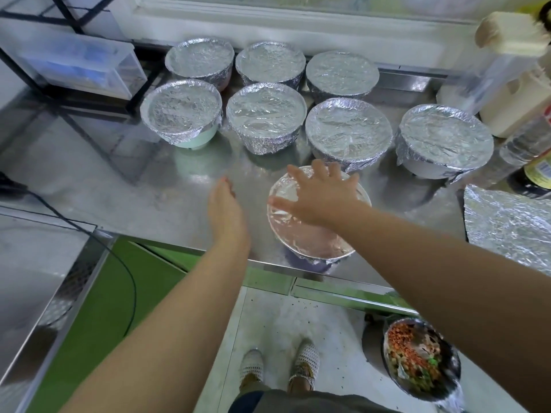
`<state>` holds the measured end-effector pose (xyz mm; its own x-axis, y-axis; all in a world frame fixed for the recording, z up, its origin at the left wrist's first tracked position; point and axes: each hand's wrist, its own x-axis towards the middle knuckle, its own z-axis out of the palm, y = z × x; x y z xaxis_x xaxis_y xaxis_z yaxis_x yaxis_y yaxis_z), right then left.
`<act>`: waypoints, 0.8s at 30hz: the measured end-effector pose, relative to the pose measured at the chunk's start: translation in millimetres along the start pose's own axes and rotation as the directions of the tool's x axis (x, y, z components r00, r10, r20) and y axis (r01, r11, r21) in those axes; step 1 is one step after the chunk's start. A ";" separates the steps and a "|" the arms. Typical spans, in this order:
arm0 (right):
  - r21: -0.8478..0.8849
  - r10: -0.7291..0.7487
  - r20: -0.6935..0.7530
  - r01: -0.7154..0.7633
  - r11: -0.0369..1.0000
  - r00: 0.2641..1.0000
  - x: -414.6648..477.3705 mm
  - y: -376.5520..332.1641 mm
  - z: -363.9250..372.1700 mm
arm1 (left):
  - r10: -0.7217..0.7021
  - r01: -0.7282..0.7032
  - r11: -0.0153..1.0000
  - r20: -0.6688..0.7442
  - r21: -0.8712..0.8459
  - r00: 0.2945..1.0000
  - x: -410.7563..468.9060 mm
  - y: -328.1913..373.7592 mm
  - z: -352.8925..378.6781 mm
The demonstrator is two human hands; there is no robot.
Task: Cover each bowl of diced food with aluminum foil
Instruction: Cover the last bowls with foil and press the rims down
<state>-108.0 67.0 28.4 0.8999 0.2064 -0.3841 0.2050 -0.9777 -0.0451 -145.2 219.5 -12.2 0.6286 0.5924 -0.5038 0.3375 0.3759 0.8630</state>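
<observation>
Foil-topped front bowl sits directly under the flat, spread right hand pressing it; the empty, straight-fingered left hand is just left.

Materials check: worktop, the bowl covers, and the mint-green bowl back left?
The worktop: likely stainless steel, brushed, mirrors the bowls. The foil covers: aluminium foil, shiny, crinkled, creased over rims. The mint-green bowl: smooth, dull sheen; plastic or glazed ceramic, cannot tell.

the person wears pale open-weave shoes, the left shoe and right shoe alike, with olive-brown trouser hems just above them. a dark grey garment shows at the waist. the left forearm and right forearm are bare.
</observation>
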 end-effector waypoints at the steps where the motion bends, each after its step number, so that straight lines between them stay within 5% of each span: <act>1: -0.010 0.012 0.021 -0.012 1.000 1.000 -0.8 4.9 -4.9 | 0.006 -0.007 1.000 -0.054 -0.014 0.999 -17.5 -12.9 -10.8; 6: -0.123 0.032 0.094 -0.020 0.992 0.995 -10.5 27.6 -26.5 | -0.137 0.148 0.986 0.126 -0.083 0.983 -122.6 -68.1 -14.1; 10: -0.182 0.036 0.167 -0.005 0.983 0.985 -14.3 40.8 -30.2 | -0.162 0.205 0.956 0.203 -0.210 0.966 -114.6 -68.0 -2.9; 17: 0.250 -0.235 -0.083 0.248 0.936 0.968 -12.0 46.4 6.1 | -0.119 0.175 0.960 0.248 -0.217 0.961 -97.2 -45.7 4.5; 24: 0.237 -0.183 -0.090 0.199 0.951 0.979 -7.4 43.3 15.2 | -0.177 0.223 0.964 0.273 -0.146 0.945 -84.0 -45.5 7.2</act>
<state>-111.7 22.6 15.3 0.8781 0.3842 -0.2852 0.2830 -0.8976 -0.3380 -208.4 147.5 -8.8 0.7259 0.2988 -0.6195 0.3630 0.5985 0.7141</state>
